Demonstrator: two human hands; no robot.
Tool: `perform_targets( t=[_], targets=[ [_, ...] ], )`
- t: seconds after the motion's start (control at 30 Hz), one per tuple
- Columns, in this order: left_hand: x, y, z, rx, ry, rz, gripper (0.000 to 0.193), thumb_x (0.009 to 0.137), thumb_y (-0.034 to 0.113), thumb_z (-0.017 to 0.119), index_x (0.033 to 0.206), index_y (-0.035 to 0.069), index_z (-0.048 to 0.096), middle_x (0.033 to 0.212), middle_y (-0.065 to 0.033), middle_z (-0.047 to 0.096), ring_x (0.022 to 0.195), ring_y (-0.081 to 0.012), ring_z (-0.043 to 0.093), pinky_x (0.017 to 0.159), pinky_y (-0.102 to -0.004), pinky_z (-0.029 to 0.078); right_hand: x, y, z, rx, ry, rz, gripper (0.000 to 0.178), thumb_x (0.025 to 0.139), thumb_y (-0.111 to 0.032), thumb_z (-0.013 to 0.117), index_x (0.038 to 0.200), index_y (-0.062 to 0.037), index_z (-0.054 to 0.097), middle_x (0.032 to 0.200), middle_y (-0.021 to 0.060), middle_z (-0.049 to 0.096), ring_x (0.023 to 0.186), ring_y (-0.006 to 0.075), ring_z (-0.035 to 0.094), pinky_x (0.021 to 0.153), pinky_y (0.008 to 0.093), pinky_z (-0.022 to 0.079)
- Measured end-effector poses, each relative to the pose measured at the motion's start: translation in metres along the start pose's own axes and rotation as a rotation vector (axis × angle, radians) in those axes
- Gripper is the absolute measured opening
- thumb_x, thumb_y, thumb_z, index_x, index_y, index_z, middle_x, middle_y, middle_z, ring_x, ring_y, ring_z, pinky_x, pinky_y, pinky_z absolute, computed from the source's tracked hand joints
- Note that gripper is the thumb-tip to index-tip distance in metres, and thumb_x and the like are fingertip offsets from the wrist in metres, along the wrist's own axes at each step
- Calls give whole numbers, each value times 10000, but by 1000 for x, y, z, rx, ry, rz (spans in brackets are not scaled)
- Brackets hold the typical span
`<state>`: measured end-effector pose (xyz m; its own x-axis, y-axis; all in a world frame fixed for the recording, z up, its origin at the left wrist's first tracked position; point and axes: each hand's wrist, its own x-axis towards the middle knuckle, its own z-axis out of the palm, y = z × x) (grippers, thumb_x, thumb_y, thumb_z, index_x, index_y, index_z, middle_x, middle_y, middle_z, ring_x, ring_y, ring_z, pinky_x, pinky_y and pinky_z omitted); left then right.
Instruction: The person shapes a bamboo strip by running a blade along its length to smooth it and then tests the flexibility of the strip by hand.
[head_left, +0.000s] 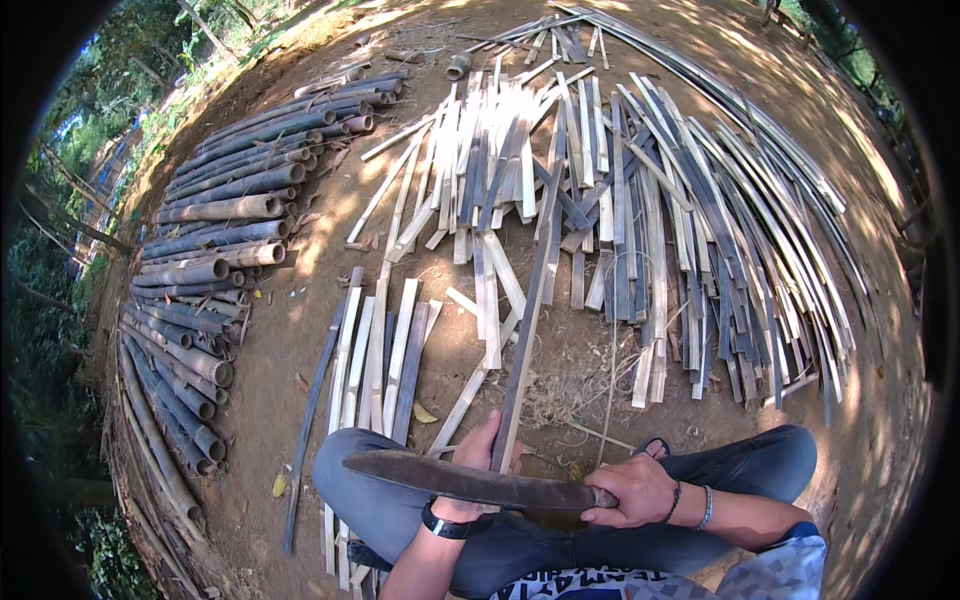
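Observation:
My right hand is wrapped around the handle of a machete, whose broad dark blade points left across my lap. Behind that blade, my left hand grips the near end of a long bamboo strip, dark on one face and pale along its edge. The strip stretches away from me over the ground toward the pile. The blade crosses in front of my left wrist and partly covers the hand. Whether the blade touches the strip's end, I cannot tell.
Split bamboo strips lie in a large spread ahead and right. A smaller bundle rests beside my left knee. Whole bamboo poles are stacked along the left. My bent legs flank the work, on brown dirt with shavings.

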<state>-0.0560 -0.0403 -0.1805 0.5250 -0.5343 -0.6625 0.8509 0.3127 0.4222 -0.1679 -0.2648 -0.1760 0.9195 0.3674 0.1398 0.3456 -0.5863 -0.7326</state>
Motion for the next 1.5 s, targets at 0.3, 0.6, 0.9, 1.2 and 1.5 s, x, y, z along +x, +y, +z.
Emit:
perform_targets(
  t=[0.3,0.6,0.9,1.2,1.5],
  targets=[
    [-5,-1,9,44,16,11,321,994,388,438,878,106,538,607,-12,519,454,-105,482,395,-242,355,26,27,-19,126,-127,359,365,843,-388,628,890,-28,588,567,160,563,537,371,595,488,431,464],
    [-5,1,11,101,36,-5,299,1010,355,400,927,99,530,645,2,488,468,-96,446,422,-240,358,30,31,-30,113,-185,448,430,853,-453,618,807,-28,572,489,127,531,491,347,583,471,421,461],
    [-5,1,10,172,129,20,313,996,360,432,884,89,542,612,-6,509,453,-108,481,406,-258,382,28,20,-26,218,-242,258,393,879,-429,596,842,-39,568,527,127,545,509,354,585,465,420,452],
    [-1,3,9,73,133,52,352,985,382,459,800,91,533,599,-9,493,468,-112,469,427,-242,374,24,9,-24,218,-329,193,369,862,-403,625,908,-41,569,565,112,545,518,347,570,482,408,426],
    [-6,5,13,105,151,30,318,995,365,434,887,80,523,595,-22,486,451,-123,471,404,-254,370,25,8,-26,182,-250,152,403,871,-447,606,829,-47,571,534,123,556,483,337,583,435,411,439]
  ],
)
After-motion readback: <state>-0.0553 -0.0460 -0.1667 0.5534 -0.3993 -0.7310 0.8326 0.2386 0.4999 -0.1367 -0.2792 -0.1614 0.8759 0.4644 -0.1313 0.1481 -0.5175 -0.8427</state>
